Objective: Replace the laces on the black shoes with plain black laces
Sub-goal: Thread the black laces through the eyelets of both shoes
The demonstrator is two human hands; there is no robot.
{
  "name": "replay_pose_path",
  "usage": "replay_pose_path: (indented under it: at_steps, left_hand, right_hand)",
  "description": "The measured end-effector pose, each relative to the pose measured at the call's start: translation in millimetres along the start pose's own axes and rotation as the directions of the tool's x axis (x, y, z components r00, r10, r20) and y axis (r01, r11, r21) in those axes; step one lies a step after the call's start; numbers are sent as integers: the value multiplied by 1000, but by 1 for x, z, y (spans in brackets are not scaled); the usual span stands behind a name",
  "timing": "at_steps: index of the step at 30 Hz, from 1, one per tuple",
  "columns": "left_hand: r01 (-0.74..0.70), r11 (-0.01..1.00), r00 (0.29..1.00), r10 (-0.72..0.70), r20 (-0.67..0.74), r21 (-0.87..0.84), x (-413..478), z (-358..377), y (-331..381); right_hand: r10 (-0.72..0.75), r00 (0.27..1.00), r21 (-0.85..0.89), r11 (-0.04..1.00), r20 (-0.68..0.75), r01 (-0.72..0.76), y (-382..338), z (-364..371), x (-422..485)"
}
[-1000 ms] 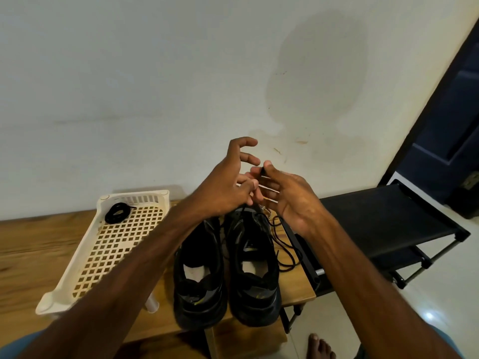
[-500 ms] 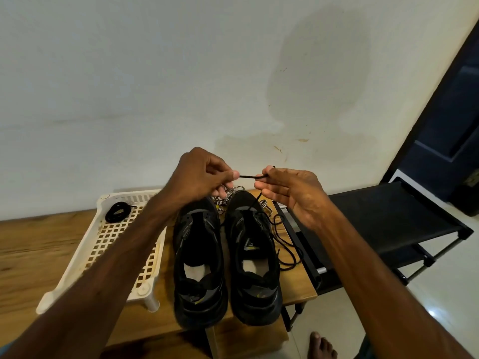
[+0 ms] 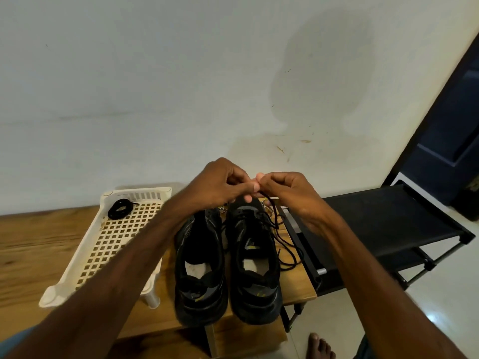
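Two black shoes stand side by side on the wooden table, heels toward me: the left shoe [image 3: 199,265] and the right shoe [image 3: 255,268]. A plain black lace [image 3: 282,244] runs from the right shoe's eyelets and loops onto the table beside it. My left hand [image 3: 223,182] and my right hand [image 3: 282,187] meet above the toe of the right shoe, fingers curled, pinching the lace between them. A patterned black-and-white lace [image 3: 268,209] lies partly hidden behind the shoes. A coiled black lace [image 3: 120,209] rests in the white tray.
The white perforated plastic tray [image 3: 103,244] stands on the left of the wooden table [image 3: 33,244]. A black metal rack [image 3: 388,224] adjoins the table on the right. A wall rises just behind. A bare foot [image 3: 320,345] shows on the floor.
Both hands have dropped lower and closed together over the right shoe's toe. The short stretch of lace held taut between them half a second ago is now hidden by the fingers.
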State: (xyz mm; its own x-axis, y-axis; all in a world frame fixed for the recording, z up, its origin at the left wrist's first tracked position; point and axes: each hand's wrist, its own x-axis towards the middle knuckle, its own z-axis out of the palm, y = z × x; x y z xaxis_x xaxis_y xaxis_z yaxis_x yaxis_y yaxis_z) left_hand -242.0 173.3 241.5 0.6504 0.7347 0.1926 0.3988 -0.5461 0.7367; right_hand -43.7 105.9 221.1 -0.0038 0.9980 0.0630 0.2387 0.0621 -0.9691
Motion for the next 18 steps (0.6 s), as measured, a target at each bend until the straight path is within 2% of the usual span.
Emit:
replay_pose_path:
  at_steps: [3,6,10,15,18]
  left_hand:
    - [52,990,996,-42,-77,135,3,14,-10]
    - [143,971,981,-113,-158,190,6,21,-20]
    - [209,970,972,-192,-133,125,6,29,-30]
    - [389,905,900,-333,-282,174,9,51,-49]
    - [468,857,864,-391,-318,216,8,59,-56]
  right_hand:
    - [63,991,96,993,115,-74,5,3,2]
    - [114,977,38,992,180,-123,8,-1,4]
    - [136,990,-50,990,30,-135,17,-4,14]
    - [93,988,-383,914,-120,-133,31,1,23]
    - [85,987,-466,873,-138,-140,35,6,27]
